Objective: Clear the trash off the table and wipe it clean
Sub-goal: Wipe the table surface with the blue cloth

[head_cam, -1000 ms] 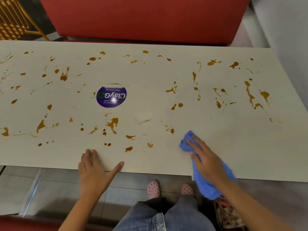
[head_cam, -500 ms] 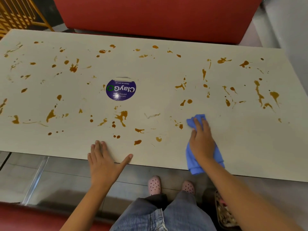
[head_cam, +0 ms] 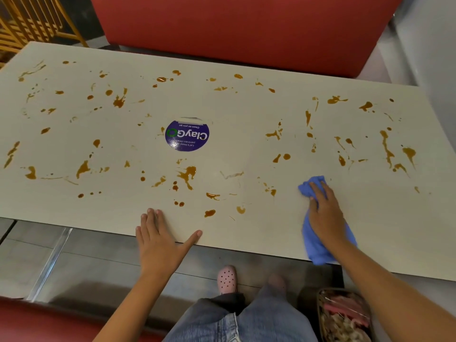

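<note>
Splatters of brown sauce (head_cam: 82,169) dot the pale rectangular tabletop (head_cam: 370,218) from its far left end onward, well left of and beyond the left fingers (head_cam: 154,220). A yellow slatted chair (head_cam: 29,21) stands past the tabletop's far left corner.

The left hand (head_cam: 160,245) lies flat on the near edge. Its fingers are straight and close together, the thumb is spread out to the right, and it holds nothing. More blots sit just beyond these fingertips. Farther beyond them, slightly right, a round purple sticker (head_cam: 187,135) is stuck to the surface, its "ClayGo" lettering upside down from this side. A red padded seat back (head_cam: 246,28) runs along the far side.

Under the near edge, between the two arms, are blue jeans (head_cam: 246,322) and a pink perforated clog (head_cam: 227,278) on the grey floor.

The right hand (head_cam: 325,215) presses down on a crumpled blue cloth (head_cam: 318,248). The right fingers (head_cam: 318,191) lie nearly straight and together on top of it. The cloth bunches out past the fingertips and trails back under the palm to hang over the near edge. Stains lie just left of these fingers and well beyond them, stretching to the right.

Below the right forearm, a dark wire basket (head_cam: 320,314) sits on the floor. It holds pink and pale crumpled items, too blurred to name.
</note>
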